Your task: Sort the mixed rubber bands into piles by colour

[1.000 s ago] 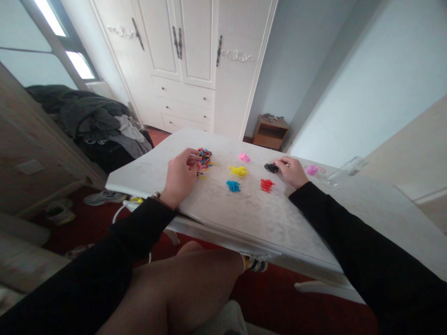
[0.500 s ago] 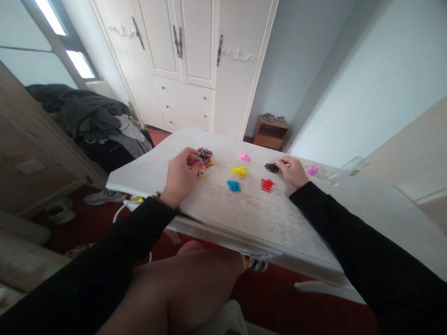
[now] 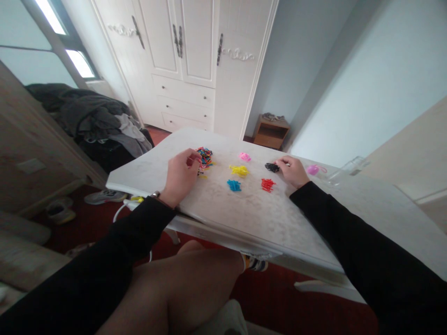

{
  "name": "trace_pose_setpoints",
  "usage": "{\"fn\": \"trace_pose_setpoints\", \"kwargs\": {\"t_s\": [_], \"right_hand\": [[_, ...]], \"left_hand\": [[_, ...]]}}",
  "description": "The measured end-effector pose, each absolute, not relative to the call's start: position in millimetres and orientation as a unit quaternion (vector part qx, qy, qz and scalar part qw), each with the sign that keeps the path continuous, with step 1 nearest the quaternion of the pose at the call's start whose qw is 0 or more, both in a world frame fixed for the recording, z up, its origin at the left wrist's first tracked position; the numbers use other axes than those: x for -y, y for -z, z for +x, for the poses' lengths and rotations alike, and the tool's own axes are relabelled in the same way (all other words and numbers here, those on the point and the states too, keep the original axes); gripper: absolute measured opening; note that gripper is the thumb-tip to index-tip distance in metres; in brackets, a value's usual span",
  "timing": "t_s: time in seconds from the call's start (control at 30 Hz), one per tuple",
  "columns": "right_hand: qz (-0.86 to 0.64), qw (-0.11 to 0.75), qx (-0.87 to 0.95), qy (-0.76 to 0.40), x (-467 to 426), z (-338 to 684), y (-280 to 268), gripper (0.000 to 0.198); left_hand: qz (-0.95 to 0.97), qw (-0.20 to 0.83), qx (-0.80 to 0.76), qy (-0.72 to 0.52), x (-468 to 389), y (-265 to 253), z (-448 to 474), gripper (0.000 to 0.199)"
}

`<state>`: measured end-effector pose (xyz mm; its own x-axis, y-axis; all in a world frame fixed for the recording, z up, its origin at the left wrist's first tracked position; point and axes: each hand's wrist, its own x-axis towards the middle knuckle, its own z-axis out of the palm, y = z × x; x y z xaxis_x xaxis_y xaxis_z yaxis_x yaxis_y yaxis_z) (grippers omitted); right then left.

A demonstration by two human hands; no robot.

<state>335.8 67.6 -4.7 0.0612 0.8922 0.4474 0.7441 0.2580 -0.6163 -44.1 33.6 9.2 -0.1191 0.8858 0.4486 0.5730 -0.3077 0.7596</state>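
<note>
Small strips that look like rubber bands lie in heaps on a pale table (image 3: 223, 209). My left hand (image 3: 183, 174) is curled, thumb and fingers drawn together, at the near left side of a mixed-colour heap (image 3: 205, 157); what its fingertips hold is too small to tell. At the right edge of a black heap (image 3: 271, 167), my right hand (image 3: 292, 171) has its fingers pinched together, touching the heap. Whatever lies between those fingertips is hidden. Separate heaps of pink (image 3: 245, 157), yellow (image 3: 239, 170), blue (image 3: 233, 185) and red (image 3: 267, 185) bands sit between the hands.
Beyond my right hand are a purple-pink item (image 3: 316, 170) and a clear container (image 3: 345, 171) lying on its side. A white wardrobe (image 3: 195, 60) and a small wooden cabinet (image 3: 271, 132) stand behind the table. Piled clothes (image 3: 94, 116) are at the left.
My left hand's fingers have shifted slightly at the mixed heap. My right hand stays at the black heap, and the colour heaps look the same.
</note>
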Motion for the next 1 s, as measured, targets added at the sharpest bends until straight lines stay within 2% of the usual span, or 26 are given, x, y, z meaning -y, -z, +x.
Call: {"fn": "trace_pose_setpoints", "kwargs": {"t_s": [0.4,1.0], "right_hand": [[-0.598,0.408,0.685,-0.083,-68.9,335.2,6.1,0.023],[-0.593,0.408,0.688,-0.088,-67.3,334.8,5.5,0.022]], "left_hand": [[0.666,0.142,-0.535,-0.499,-36.9,-2.4,-47.2,0.030],[0.647,0.157,-0.545,-0.509,-37.8,-2.9,-47.2,0.016]]}}
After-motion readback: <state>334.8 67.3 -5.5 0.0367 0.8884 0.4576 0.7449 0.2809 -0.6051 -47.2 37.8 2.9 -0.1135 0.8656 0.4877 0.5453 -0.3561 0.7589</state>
